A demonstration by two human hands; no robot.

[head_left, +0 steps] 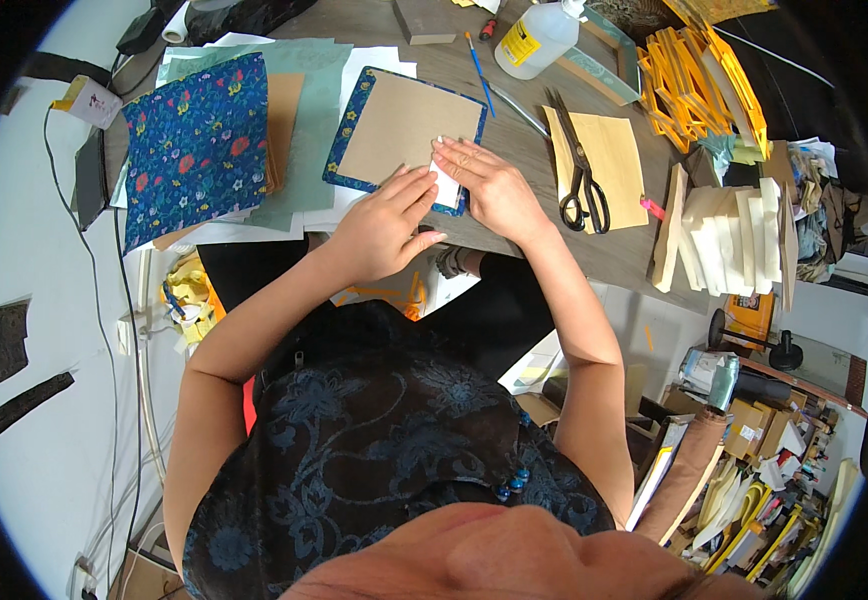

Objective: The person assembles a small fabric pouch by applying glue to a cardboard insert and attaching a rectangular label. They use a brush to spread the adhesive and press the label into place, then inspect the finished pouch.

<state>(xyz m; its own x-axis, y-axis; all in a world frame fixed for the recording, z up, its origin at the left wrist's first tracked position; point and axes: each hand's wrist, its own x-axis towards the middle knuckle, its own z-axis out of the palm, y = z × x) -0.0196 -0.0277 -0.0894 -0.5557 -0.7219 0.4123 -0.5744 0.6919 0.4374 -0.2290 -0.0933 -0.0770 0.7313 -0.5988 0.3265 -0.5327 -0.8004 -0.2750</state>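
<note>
A square board [399, 125] lies on the table before me, its brown middle framed by a blue floral border. My left hand [391, 222] rests on the board's near edge, fingers stretched out and thumb apart. Beside it, at the near right corner, my right hand [484, 190] has its fingers pressed together over a small white flat piece [444, 188]. That piece lies against the board, partly hidden by the fingers; its exact kind cannot be made out. At the left, a blue floral sheet [199, 150] rests over brown boards [282, 130].
Black scissors [579, 170] lie on tan paper [622, 160] to the right. Behind are a blue brush [480, 75], a white bottle [541, 40] and a grey block [424, 20]. White blocks [729, 235] and orange-edged frames [694, 85] stand at the right. Greenish sheets [316, 120] lie at left.
</note>
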